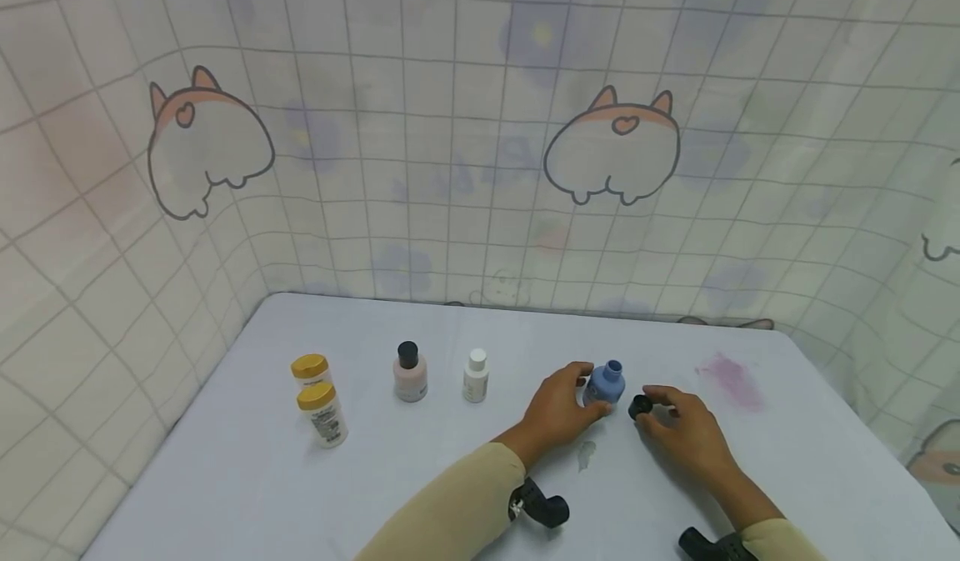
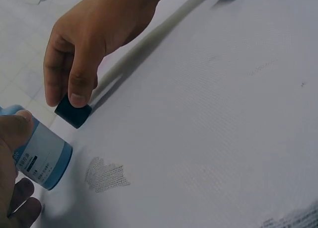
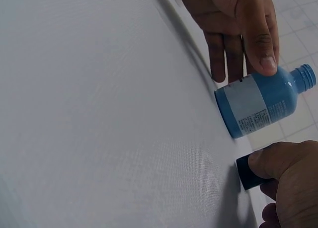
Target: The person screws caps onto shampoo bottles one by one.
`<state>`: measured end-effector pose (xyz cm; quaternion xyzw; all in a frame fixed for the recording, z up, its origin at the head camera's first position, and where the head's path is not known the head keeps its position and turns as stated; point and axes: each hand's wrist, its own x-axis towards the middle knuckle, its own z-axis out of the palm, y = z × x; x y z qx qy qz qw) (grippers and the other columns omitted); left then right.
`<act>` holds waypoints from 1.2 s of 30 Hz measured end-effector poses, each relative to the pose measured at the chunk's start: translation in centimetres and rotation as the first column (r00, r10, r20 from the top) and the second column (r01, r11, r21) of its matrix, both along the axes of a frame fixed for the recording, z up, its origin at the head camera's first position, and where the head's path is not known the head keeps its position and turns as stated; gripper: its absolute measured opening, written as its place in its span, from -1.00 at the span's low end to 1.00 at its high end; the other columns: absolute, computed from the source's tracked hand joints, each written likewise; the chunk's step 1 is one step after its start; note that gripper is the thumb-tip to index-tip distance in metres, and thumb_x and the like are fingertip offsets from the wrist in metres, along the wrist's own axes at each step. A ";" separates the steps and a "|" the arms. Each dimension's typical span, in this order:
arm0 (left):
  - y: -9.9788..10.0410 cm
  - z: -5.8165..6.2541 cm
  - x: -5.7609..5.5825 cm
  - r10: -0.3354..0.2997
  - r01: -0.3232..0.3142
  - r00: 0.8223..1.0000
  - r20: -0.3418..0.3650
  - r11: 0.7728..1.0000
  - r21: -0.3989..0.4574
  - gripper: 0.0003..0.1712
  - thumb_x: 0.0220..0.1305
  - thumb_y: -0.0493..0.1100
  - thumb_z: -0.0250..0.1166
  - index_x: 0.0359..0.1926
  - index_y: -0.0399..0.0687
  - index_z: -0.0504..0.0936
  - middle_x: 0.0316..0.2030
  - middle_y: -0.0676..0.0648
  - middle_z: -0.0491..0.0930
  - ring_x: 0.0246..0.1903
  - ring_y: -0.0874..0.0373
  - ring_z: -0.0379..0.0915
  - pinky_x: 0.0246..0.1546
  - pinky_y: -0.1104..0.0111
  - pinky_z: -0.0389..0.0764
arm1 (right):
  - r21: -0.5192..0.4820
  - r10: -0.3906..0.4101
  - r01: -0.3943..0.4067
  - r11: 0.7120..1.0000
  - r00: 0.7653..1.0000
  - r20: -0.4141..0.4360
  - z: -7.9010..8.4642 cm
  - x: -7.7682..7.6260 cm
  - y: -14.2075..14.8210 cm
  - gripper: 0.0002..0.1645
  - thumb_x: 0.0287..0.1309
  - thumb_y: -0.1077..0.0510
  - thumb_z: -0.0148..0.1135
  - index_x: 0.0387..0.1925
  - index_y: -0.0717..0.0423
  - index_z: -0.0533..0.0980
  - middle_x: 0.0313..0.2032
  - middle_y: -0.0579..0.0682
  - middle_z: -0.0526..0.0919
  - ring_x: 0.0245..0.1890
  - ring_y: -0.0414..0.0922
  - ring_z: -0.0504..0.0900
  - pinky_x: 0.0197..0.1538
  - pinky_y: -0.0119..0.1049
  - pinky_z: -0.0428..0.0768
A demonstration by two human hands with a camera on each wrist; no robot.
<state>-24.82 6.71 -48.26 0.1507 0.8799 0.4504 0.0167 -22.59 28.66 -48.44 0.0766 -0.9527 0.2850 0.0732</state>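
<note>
A blue bottle with a pale printed label stands uncapped on the white table, its threaded neck showing. My left hand grips its body between thumb and fingers. To the right, my right hand pinches a black cap close to the table top. In the right wrist view the bottle and the black cap are apart, with a short gap between them. The left wrist view shows the cap under the right thumb and the lower part of the bottle.
Left of the hands stand a white bottle, a pinkish bottle with a black cap and two white bottles with yellow lids, the nearer one overlapping the other. A pink stain marks the table at right. A grid-patterned curtain hangs behind.
</note>
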 end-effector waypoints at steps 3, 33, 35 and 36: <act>0.2 0.0 -0.1 -0.007 0.007 1.000 -0.001 1.000 0.003 -0.27 0.09 0.16 0.36 0.25 0.12 0.35 0.16 0.19 0.41 0.12 0.24 0.36 0.11 0.30 0.42 | 0.006 -0.004 0.004 1.000 1.000 0.011 0.0 -0.1 0.1 -0.48 0.07 0.10 0.34 0.10 0.11 0.48 -0.03 0.19 0.58 -0.09 0.19 0.54 -0.08 0.10 0.50; 0.5 0.9 -0.1 0.040 -0.041 0.999 -0.030 0.999 -0.013 -0.29 0.06 0.13 0.39 0.22 0.09 0.41 0.03 0.18 0.51 0.04 0.30 0.40 0.08 0.33 0.43 | 0.011 -0.002 0.002 1.000 1.000 -0.020 0.3 -0.3 0.3 -0.53 0.01 0.12 0.39 0.00 0.11 0.53 -0.07 0.12 0.60 -0.06 0.15 0.52 -0.04 0.07 0.49; 0.4 0.8 -0.2 0.035 -0.036 0.999 -0.030 0.999 -0.019 -0.29 0.06 0.13 0.40 0.22 0.10 0.40 0.04 0.19 0.50 0.03 0.30 0.40 0.08 0.34 0.43 | 0.013 -0.007 0.007 1.000 1.000 -0.020 0.4 -0.3 0.3 -0.53 0.00 0.12 0.39 0.00 0.11 0.53 -0.07 0.12 0.61 -0.07 0.15 0.52 -0.05 0.07 0.49; 0.3 0.8 -0.2 0.033 -0.034 0.999 -0.031 0.999 -0.022 -0.29 0.06 0.13 0.40 0.22 0.10 0.40 0.04 0.19 0.50 0.03 0.31 0.40 0.08 0.34 0.43 | 0.016 -0.008 0.009 1.000 1.000 -0.019 0.5 -0.3 0.2 -0.52 0.00 0.12 0.40 0.00 0.11 0.53 -0.07 0.12 0.61 -0.07 0.15 0.52 -0.05 0.07 0.49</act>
